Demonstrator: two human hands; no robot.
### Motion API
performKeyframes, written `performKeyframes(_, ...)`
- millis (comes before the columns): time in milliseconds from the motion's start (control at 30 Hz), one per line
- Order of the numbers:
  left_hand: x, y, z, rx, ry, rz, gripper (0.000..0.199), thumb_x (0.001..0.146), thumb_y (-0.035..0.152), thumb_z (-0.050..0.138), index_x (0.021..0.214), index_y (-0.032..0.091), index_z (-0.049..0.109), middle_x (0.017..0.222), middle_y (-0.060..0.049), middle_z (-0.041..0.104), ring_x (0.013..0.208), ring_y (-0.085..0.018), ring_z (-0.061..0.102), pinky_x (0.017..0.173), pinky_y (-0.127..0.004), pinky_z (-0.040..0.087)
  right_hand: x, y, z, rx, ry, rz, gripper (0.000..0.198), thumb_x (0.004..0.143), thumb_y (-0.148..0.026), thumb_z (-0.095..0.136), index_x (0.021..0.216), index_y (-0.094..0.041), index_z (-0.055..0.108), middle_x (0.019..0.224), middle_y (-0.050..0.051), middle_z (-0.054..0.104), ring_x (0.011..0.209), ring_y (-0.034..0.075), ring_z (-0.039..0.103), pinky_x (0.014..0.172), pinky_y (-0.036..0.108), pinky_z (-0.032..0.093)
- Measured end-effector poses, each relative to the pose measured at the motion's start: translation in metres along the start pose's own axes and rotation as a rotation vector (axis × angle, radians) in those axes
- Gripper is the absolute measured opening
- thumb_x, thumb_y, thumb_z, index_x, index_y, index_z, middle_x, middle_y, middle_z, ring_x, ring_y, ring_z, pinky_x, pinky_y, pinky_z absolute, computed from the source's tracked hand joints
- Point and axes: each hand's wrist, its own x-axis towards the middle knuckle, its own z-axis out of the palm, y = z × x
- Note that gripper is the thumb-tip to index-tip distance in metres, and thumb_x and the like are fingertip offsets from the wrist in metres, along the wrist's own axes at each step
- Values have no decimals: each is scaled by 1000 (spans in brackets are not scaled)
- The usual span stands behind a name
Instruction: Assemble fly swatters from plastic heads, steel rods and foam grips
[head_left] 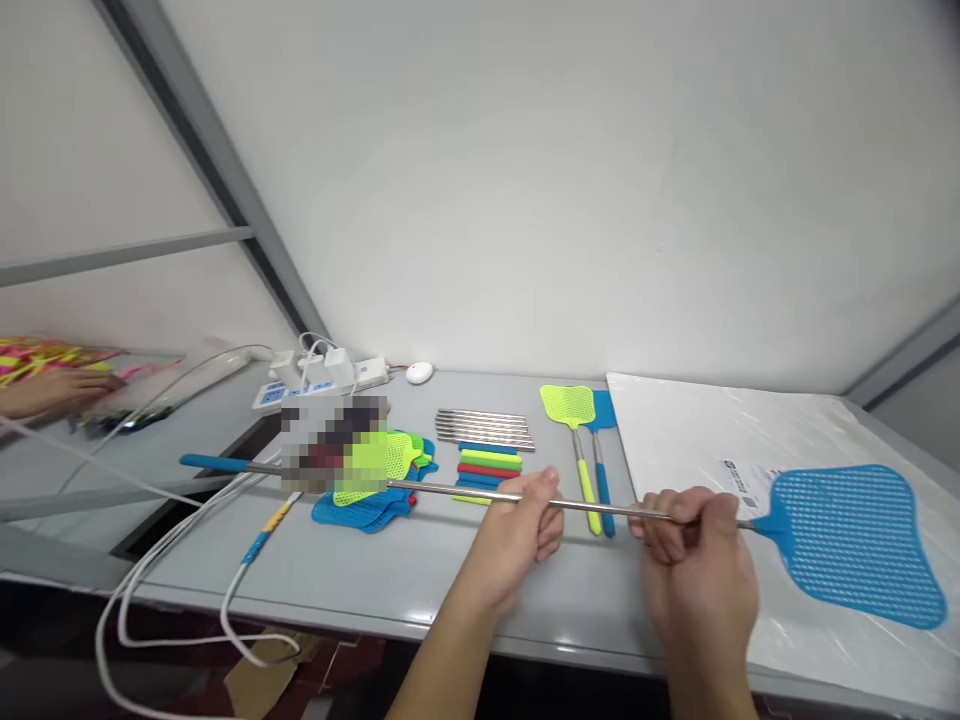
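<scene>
I hold a long fly swatter level above the grey table [420,580]. Its blue mesh head [855,545] is at the right, its extended metal rod [450,490] runs left to a blue handle [214,463]. My left hand [525,525] grips the rod near its middle. My right hand [694,560] grips the rod close to the head. Under the rod lie a pile of blue and green swatter heads [375,480], a stack of coloured grips [489,465], a row of metal rods [484,428] and two finished swatters [581,440], one green, one blue.
A white sheet wrapped in plastic [720,430] covers the table's right side. A power strip with plugs [322,378] and a white puck [419,373] sit by the wall. White cables [172,560] hang over the front left edge. Another person's hand [52,390] works at the far left.
</scene>
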Motion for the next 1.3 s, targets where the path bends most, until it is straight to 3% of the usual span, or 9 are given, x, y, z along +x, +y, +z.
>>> performKeyframes(100, -6, 4, -18, -113, 162, 68, 52, 90, 51, 55, 57, 20, 29, 51, 8, 25, 46, -6, 21, 44, -22, 17, 7, -3, -6, 9, -32, 4, 42, 97, -49, 46, 67, -20, 52, 46, -7, 32, 47, 9, 35, 54, 26, 38)
performKeyframes(267, -4, 7, -24, -245, 393, 174, 54, 86, 55, 58, 58, 20, 28, 55, 8, 20, 47, -6, 16, 42, -21, 13, 4, 11, -5, -42, -178, 53, 24, 88, -44, 64, 82, -21, 59, 58, -5, 47, 59, 11, 48, 62, 28, 45)
performKeyframes(433, -3, 15, -25, -245, 470, 188, 53, 82, 53, 64, 59, 20, 30, 56, 8, 22, 47, -5, 19, 42, -19, 14, -3, 14, 6, -43, -33, 45, 26, 94, -41, 56, 79, -20, 58, 55, -6, 41, 56, 10, 44, 63, 26, 46)
performKeyframes(667, -4, 17, -16, -244, 383, 194, 56, 85, 56, 59, 55, 19, 30, 54, 7, 26, 45, -5, 22, 41, -19, 17, 13, -6, 18, 31, -9, 8, 35, 95, -49, 50, 75, -20, 54, 48, -7, 33, 49, 10, 31, 53, 23, 40)
performKeyframes(767, -7, 19, -27, -257, 343, 245, 52, 89, 60, 51, 59, 17, 42, 54, 5, 35, 44, -6, 28, 41, -19, 22, 21, -12, 9, 38, 38, 10, 36, 95, -50, 49, 74, -20, 51, 48, -7, 32, 49, 10, 28, 52, 22, 39)
performKeyframes(900, -15, 29, -61, -381, 483, 379, 44, 91, 60, 44, 80, 20, 57, 69, 0, 51, 53, -11, 45, 45, -20, 34, 33, -20, -11, 53, 157, -41, 38, 95, -48, 51, 70, -20, 46, 47, -7, 26, 48, 10, 22, 48, 21, 34)
performKeyframes(1000, -19, 34, -76, -462, 566, 482, 41, 93, 57, 44, 81, 20, 59, 72, -1, 51, 60, -12, 48, 53, -23, 43, 36, -20, -15, 45, 180, -42, 33, 93, -46, 55, 73, -20, 50, 48, -8, 26, 48, 10, 22, 46, 21, 31)
performKeyframes(1200, -19, 23, -54, -532, 509, 464, 38, 96, 45, 43, 71, 19, 57, 66, 0, 48, 63, -14, 48, 62, -28, 47, 10, 3, 5, -34, -41, 97, 25, 92, -39, 58, 78, -19, 59, 56, -5, 39, 55, 10, 40, 55, 26, 41)
performKeyframes(1300, -21, 21, -45, -557, 525, 477, 39, 97, 41, 43, 66, 19, 50, 61, 1, 46, 61, -13, 46, 63, -28, 47, 1, 6, 7, -49, -63, 90, 26, 93, -41, 57, 80, -19, 61, 57, -5, 39, 56, 10, 41, 57, 27, 42)
